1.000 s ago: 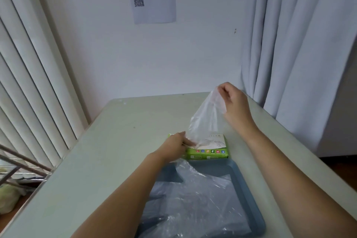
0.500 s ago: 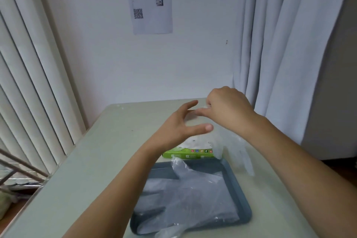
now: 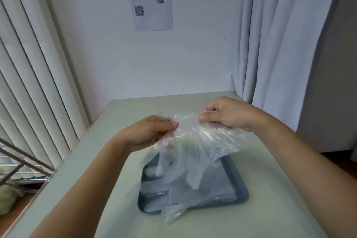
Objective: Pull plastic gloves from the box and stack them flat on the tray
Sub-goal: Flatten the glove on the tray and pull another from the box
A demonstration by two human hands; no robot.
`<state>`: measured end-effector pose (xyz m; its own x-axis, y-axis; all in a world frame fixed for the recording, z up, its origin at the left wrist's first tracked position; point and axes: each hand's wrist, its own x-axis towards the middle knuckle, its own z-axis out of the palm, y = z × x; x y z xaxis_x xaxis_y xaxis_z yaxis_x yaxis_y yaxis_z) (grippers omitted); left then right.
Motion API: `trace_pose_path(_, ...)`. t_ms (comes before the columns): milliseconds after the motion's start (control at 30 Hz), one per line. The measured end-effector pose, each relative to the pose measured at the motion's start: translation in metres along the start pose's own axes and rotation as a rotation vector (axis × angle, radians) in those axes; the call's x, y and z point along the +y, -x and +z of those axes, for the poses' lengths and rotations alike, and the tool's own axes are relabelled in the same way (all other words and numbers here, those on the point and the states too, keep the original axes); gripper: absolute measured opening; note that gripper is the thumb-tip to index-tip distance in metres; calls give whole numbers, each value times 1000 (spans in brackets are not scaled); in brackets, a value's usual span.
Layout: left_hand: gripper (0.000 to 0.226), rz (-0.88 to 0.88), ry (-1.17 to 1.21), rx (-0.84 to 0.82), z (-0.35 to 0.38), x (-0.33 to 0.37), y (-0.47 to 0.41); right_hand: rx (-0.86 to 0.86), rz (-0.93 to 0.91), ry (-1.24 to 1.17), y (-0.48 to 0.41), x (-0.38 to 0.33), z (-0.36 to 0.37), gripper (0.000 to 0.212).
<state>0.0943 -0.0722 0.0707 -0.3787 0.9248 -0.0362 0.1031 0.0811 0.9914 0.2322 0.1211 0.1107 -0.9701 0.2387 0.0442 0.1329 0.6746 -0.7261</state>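
Observation:
A clear plastic glove (image 3: 201, 141) hangs spread in the air above the far end of the tray. My left hand (image 3: 150, 131) pinches its left top corner and my right hand (image 3: 226, 114) pinches its right top corner. Below it a blue-grey tray (image 3: 240, 185) lies on the table with a few clear gloves (image 3: 185, 197) lying flat in it, one edge spilling over the near rim. The green glove box (image 3: 183, 142) shows only as a faint green blur through the held glove.
The pale green table (image 3: 96, 179) runs from me to a white wall. Vertical blinds hang at the left, and a grey curtain (image 3: 280, 44) hangs at the right close to the table's far corner. A metal rack (image 3: 19, 162) stands left of the table.
My right hand pulled the glove out of the box and up. My left hand left the box, rose and took the glove's other corner. The glove now hangs spread between both hands.

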Motion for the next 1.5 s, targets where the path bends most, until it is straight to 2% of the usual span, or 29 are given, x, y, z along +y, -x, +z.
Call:
trace_pose_path(100, 30, -108, -174, 29, -4, -6, 3, -15, 93, 1, -4, 25, 13, 30)
trace_pose_path(267, 35, -282, -291, 27, -6, -35, -10, -36, 187, 149, -9, 65, 45, 32)
trace_pose_path(433, 25, -321, -576, 103, 2, -77, -28, -37, 242, 236, -11, 108, 79, 24)
trace_pose_path(567, 24, -349, -743, 135, 7, -94, -35, -2, 291, 193, -11, 126, 88, 17)
trace_pose_path(700, 17, -417, -1117, 144, 10, -91, -32, 6, 286, 178, -13, 131, 88, 16)
trace_pose_path(800, 35, -390, -1335, 293, 19, -81, -29, 2, 271, 165, -14, 131, 87, 15)
trace_pose_path(900, 44, -154, -1325, 392, 41, -71, -26, 5, 262, 172, -14, 131, 88, 17)
trace_pose_path(967, 47, -59, -1266, 317, 62, -71, -23, 9, 263, 191, -14, 131, 89, 18)
trace_pose_path(1067, 64, -137, -1167, 126, 88, -87, -18, 27, 270, 214, -12, 128, 92, 21)
trace_pose_path(1167, 73, -228, -1245, -38, 94, -112, -20, 71, 247, 183, -9, 129, 95, 16)
trace_pose_path(1233, 77, -258, -1253, -66, 89, -124, -22, 87, 249, 191, -9, 130, 97, 10)
trace_pose_path(1300, 81, -256, -1241, -59, 85, -132, -21, 145, 267, 180, -10, 133, 96, 14)
trace_pose_path(1400, 87, -247, -1255, -59, 84, -135, -18, 319, 285, 244, -9, 135, 94, 18)
trace_pose_path(1467, 91, -249, -1262, -69, 85, -134, -17, 474, 213, 324, -3, 132, 100, 15)
trace_pose_path(1500, 93, -250, -1264, -72, 85, -133, -17, 537, 113, 330, 1, 128, 107, 17)
